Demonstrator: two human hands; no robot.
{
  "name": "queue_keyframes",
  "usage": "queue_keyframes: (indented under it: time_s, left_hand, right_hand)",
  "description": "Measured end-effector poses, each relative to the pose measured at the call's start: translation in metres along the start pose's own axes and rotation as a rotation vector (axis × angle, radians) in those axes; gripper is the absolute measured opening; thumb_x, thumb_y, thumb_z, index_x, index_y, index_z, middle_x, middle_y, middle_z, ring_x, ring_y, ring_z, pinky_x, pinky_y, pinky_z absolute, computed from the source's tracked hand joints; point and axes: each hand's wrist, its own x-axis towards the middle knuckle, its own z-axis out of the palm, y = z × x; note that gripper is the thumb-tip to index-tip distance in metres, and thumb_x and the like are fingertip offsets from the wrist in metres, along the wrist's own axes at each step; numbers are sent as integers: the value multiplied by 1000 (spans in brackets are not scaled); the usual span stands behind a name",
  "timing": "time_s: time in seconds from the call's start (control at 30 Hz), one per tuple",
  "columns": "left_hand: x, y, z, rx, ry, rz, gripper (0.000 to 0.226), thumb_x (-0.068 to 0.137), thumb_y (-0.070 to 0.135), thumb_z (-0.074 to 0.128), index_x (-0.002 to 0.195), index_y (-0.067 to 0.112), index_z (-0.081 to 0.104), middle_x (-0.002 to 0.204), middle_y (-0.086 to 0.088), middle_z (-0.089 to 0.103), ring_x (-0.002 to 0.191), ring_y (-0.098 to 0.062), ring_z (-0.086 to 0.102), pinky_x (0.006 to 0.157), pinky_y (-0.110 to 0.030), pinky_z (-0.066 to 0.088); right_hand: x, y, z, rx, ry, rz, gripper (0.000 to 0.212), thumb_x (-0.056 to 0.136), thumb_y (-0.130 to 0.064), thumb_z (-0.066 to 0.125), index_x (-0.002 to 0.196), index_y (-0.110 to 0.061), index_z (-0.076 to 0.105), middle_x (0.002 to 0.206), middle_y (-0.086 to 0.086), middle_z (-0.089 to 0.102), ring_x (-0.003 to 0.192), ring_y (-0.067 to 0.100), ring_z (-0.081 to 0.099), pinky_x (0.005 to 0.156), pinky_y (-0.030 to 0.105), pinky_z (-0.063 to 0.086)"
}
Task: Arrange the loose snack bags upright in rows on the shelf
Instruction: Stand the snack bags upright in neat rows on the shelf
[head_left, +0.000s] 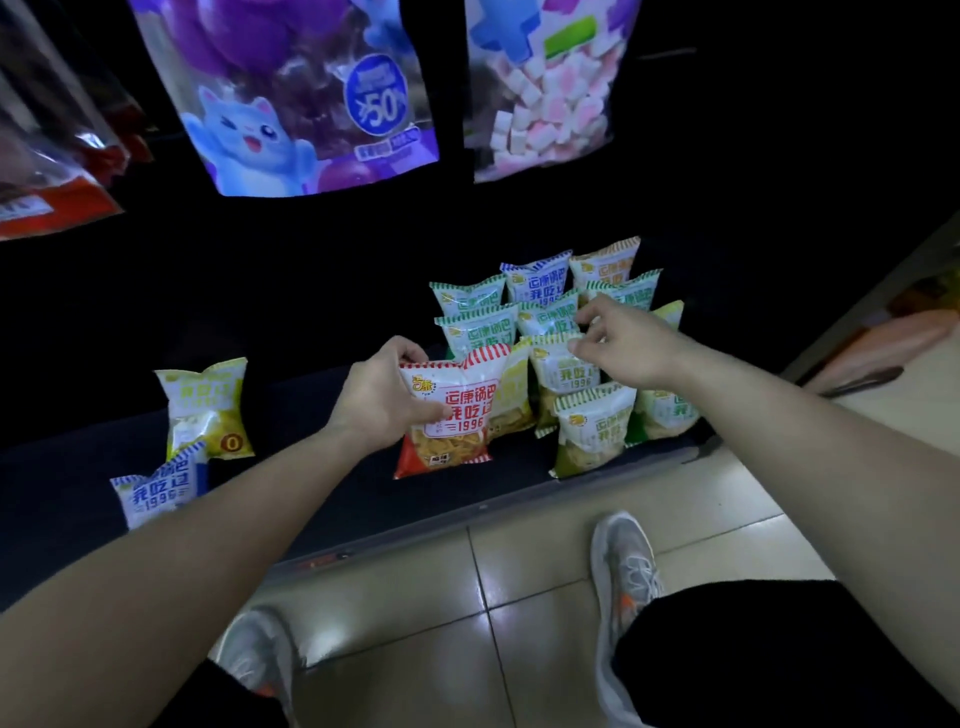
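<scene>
On the shelf (363, 499), a loose blue bag (156, 493) and yellow bag (208, 410) sit well left of the rows, nearer the left hand (384, 400). That hand grips the upright red bag (452, 415) at the near row's left end. The right hand (618, 343) pinches a green bag (563, 369) by its top edge.

Purple cat bag (291, 98) and marshmallow bag (545, 93) hang above; grey shoes (626, 566) on tiles (540, 654).

Red-striped bag (452, 410) — green-striped bags (592, 426) — yellow bag (208, 408), blue bag (158, 491).
</scene>
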Motion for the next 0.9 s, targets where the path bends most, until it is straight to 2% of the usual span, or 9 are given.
queue_keyframes:
  time_s: [0.13, 0.23, 0.33, 0.43, 0.5, 0.73, 0.9]
  left_hand:
    - [10, -20, 48, -65, 18, -76, 60, 62, 22, 94, 107, 26, 54, 92, 6, 69, 74, -6, 70, 59, -32, 61]
    - [13, -33, 83, -108, 6, -102, 60, 62, 23, 94, 107, 28, 54, 97, 6, 66, 79, -5, 67, 59, -24, 57]
    - [16, -43, 110, -160, 2, -102, 59, 62, 21, 94, 106, 28, 55, 100, 8, 62, 79, -4, 64, 57, -17, 51]
    - [21, -50, 126, -198, -4, -108, 58, 63, 17, 93, 107, 26, 55, 100, 9, 62, 80, -6, 64, 62, -22, 56]
    - [27, -55, 132, -234, -18, -122, 58, 64, 14, 92, 107, 25, 55, 99, 7, 62, 83, -9, 65, 66, -26, 58]
    - [36, -68, 137, -308, -75, -138, 57, 65, 10, 91, 107, 25, 56, 102, 13, 61, 92, -4, 63, 68, -19, 54]
    - [35, -66, 143, -346, -39, -175, 65, 69, 9, 88, 117, 25, 48, 100, 14, 62, 88, 1, 61, 63, -14, 52]
  right_hand:
    - [9, 37, 1, -273, -129, 21, 50, 98, -48, 54, 139, -21, 45, 124, 2, 60, 107, 24, 59, 90, 44, 52]
    - [12, 63, 12, -356, -227, 33, 51, 96, -46, 59, 138, -20, 46, 134, 6, 54, 117, 25, 54, 95, 40, 49]
    - [13, 77, 23, -473, -302, 17, 63, 94, -45, 62, 147, -22, 38, 142, 6, 45, 123, 24, 49, 88, 33, 43]
    - [18, 82, 32, -568, -317, -8, 66, 92, -46, 61, 148, -25, 35, 141, 6, 45, 122, 26, 50, 94, 39, 47]
    - [22, 82, 37, -573, -328, -6, 68, 90, -46, 62, 148, -25, 33, 140, 6, 44, 123, 26, 50, 95, 42, 47]
    - [25, 74, 57, -515, -320, -7, 71, 86, -39, 69, 146, -22, 34, 137, 9, 43, 122, 30, 50, 95, 43, 48]
    - [21, 70, 69, -482, -294, 15, 68, 92, -34, 63, 148, -19, 28, 144, 11, 35, 123, 33, 51, 94, 42, 48]
